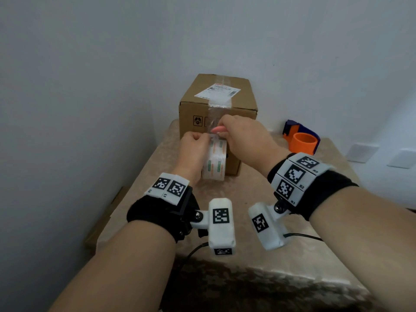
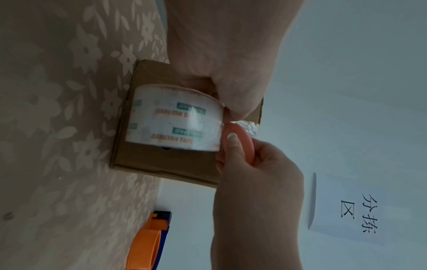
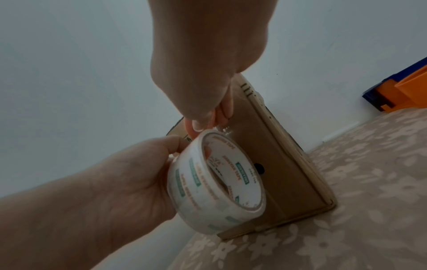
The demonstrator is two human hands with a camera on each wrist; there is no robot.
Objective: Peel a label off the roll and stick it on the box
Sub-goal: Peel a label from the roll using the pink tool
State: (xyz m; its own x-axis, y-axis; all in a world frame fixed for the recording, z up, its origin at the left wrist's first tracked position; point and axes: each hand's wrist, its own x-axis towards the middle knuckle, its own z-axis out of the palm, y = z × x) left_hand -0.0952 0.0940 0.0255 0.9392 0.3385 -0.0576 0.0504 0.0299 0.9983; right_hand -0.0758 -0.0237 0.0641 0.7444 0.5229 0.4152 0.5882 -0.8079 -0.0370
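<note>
Hands: our left hand (image 1: pixel 194 152) grips the roll (image 1: pixel 215 159) in front of the box (image 1: pixel 216 104) on the worktop (image 1: pixel 281 221); our right hand (image 1: pixel 245 140) pinches its free end. We judge the film light, limp, clingy: hold by the corner.

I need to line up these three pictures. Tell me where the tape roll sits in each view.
Head: tape roll at centre, held in the left hand, before the box.
Left wrist: centre, against the box.
Right wrist: lower centre, its open core showing.
Shared landmark: the orange dispenser, off to the right of the box.
</note>
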